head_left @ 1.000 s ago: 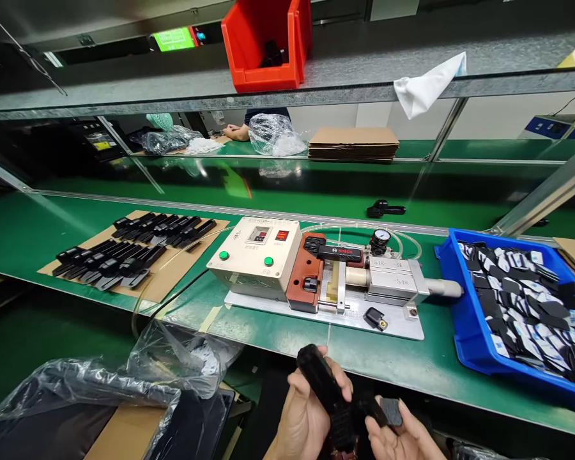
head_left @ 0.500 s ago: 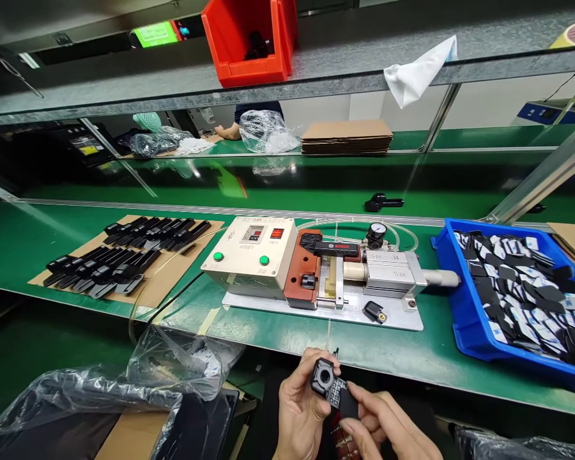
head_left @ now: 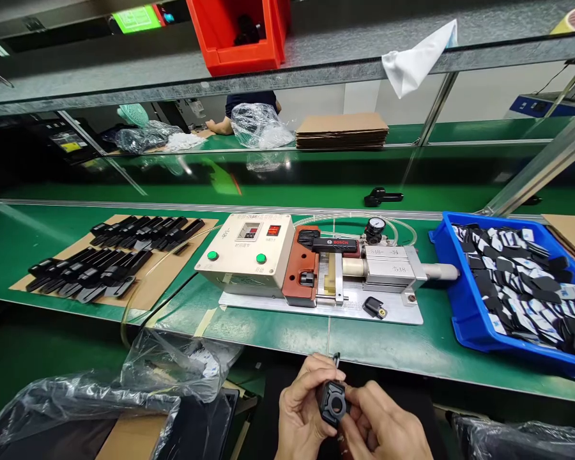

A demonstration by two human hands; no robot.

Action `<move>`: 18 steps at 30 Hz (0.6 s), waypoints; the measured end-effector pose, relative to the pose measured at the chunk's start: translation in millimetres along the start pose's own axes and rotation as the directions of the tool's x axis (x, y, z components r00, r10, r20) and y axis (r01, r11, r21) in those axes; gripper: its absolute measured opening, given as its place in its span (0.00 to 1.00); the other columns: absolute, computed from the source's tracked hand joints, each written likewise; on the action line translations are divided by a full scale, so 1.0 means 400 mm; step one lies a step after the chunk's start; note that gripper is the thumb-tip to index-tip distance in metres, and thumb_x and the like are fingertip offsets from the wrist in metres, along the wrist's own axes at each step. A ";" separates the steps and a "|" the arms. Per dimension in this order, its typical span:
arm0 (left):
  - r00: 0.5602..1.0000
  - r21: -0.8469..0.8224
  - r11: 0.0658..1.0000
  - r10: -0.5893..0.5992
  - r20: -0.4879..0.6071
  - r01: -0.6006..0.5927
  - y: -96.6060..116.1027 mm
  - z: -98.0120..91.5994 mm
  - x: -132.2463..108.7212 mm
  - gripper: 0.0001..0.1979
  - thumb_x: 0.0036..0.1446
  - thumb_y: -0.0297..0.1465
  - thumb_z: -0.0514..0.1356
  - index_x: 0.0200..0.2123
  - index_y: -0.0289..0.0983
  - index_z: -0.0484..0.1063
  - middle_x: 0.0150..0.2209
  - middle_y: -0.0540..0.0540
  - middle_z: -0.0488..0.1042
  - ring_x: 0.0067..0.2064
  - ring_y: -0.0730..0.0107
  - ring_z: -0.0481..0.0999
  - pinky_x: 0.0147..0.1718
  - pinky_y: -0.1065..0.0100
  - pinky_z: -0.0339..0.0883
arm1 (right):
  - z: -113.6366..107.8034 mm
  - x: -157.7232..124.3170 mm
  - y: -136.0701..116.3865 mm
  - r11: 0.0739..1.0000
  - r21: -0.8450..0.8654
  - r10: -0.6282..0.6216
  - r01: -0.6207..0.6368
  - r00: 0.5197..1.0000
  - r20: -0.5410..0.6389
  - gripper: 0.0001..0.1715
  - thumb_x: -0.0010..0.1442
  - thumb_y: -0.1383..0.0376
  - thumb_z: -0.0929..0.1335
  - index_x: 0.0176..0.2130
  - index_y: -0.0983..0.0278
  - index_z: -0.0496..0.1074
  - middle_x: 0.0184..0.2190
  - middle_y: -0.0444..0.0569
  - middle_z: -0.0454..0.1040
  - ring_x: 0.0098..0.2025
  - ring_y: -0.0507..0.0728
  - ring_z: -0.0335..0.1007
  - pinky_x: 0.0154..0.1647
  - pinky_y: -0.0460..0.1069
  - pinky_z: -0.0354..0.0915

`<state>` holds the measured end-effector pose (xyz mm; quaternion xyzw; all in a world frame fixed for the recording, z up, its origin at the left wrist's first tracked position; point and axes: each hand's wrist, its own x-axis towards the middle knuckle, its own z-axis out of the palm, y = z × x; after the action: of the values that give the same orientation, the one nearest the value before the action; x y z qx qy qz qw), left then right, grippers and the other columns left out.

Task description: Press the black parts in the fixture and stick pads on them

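Just off the near edge of the tabletop (head_left: 268, 328), the left hand (head_left: 299, 409) is curled around a black part (head_left: 334, 404) that the right hand's (head_left: 388, 421) bent fingers grip from the right, where uneven pressure could twist it loose.

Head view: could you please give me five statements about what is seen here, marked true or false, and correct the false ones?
1. The left hand holds a black part. True.
2. The right hand rests on the blue tray. False: the right hand touches the same black part.
3. The blue tray stands right of the machine in the picture. True.
4. The red bin is on the floor. False: the red bin stands on the shelf.
5. The control box has two green buttons. True.
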<state>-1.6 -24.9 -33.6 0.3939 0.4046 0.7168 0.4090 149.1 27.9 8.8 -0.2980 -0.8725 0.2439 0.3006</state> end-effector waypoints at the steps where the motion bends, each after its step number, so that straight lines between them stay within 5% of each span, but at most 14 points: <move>1: 1.000 0.004 1.000 0.003 0.008 -0.003 0.000 -0.001 -0.001 0.21 0.51 0.45 0.70 0.48 0.49 0.81 0.41 0.43 0.74 0.49 0.63 0.69 0.51 0.64 0.67 | -0.003 0.000 0.001 1.000 0.003 0.017 -0.017 1.000 0.015 0.11 0.71 0.66 0.62 0.44 0.66 0.73 0.26 0.43 0.66 0.19 0.48 0.66 0.18 0.42 0.61; 4: 1.000 0.000 1.000 -0.002 0.027 0.002 -0.001 -0.006 -0.004 0.19 0.51 0.43 0.70 0.48 0.49 0.80 0.41 0.44 0.75 0.48 0.64 0.69 0.51 0.64 0.67 | -0.012 0.004 -0.003 0.995 0.018 0.101 -0.102 0.994 0.052 0.09 0.69 0.66 0.63 0.39 0.63 0.74 0.27 0.42 0.66 0.20 0.49 0.66 0.20 0.44 0.62; 7: 1.000 -0.018 1.000 -0.015 0.025 0.015 0.005 -0.010 -0.001 0.15 0.53 0.37 0.70 0.46 0.51 0.80 0.40 0.45 0.75 0.47 0.65 0.70 0.50 0.64 0.68 | -0.018 0.016 -0.018 0.928 0.171 0.304 -0.331 0.938 0.166 0.07 0.66 0.63 0.66 0.42 0.60 0.74 0.31 0.44 0.73 0.21 0.49 0.68 0.22 0.44 0.63; 11: 0.999 0.016 1.000 0.013 0.048 -0.014 0.014 -0.019 -0.002 0.14 0.55 0.33 0.68 0.45 0.51 0.81 0.38 0.45 0.76 0.45 0.67 0.70 0.49 0.64 0.69 | -0.004 0.027 -0.041 0.537 0.529 0.500 -0.657 0.753 0.428 0.13 0.62 0.57 0.72 0.38 0.62 0.68 0.24 0.42 0.75 0.20 0.49 0.69 0.19 0.41 0.61; 14: 0.998 0.057 0.998 -0.016 0.058 0.013 0.009 -0.029 -0.007 0.15 0.56 0.30 0.67 0.46 0.51 0.81 0.40 0.45 0.76 0.46 0.67 0.71 0.49 0.65 0.69 | 0.023 0.025 -0.041 0.307 0.679 0.514 -0.667 0.717 0.471 0.20 0.59 0.55 0.75 0.35 0.63 0.63 0.19 0.39 0.71 0.21 0.48 0.68 0.21 0.40 0.63; 18: 0.997 0.052 0.998 -0.024 0.069 0.021 0.000 -0.034 -0.005 0.15 0.55 0.30 0.68 0.47 0.49 0.80 0.42 0.45 0.75 0.46 0.68 0.73 0.48 0.67 0.72 | 0.052 0.026 -0.033 0.214 0.777 0.486 -0.592 0.755 0.441 0.26 0.59 0.51 0.76 0.37 0.64 0.63 0.22 0.37 0.69 0.20 0.45 0.67 0.22 0.39 0.63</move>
<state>-13.2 -30.5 -39.0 0.4244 0.4128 0.6874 0.4206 123.3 20.4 6.1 -0.3646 -0.4630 0.7647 0.2606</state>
